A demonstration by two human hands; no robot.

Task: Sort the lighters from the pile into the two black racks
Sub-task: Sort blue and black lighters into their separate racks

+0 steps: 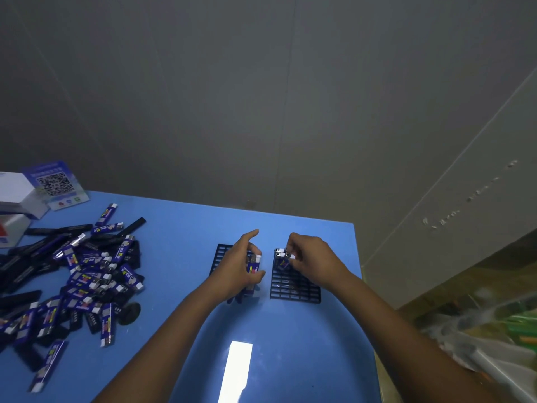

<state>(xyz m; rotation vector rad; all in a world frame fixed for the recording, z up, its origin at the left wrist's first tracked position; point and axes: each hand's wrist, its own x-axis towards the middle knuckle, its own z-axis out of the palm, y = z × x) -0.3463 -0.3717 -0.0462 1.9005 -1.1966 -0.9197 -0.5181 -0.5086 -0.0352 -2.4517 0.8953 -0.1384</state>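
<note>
The right hand (312,258) pinches a lighter (290,256) with curled fingertips at the far corner of the right rack (295,286), beside a few lighters already standing there. Just left of that rack, the left hand (236,269) grips a bundle of lighters (253,269) (forefinger stretched out) over the left rack (221,253). Far left of the racks lies the pile (87,277) on the blue table (290,344).

The scene is dimly lit, with a cool cast. A bright rectangular glare patch from overhead light is reflected on the glossy blue counter (186,257) near the bottom edge. Soft shadows are thrown beneath the forearms. Straight lines are bent by wide-angle distortion toward the edges. The crumpled clear plastic bags (479,338) at lower right are smeared and out of focus.
</note>
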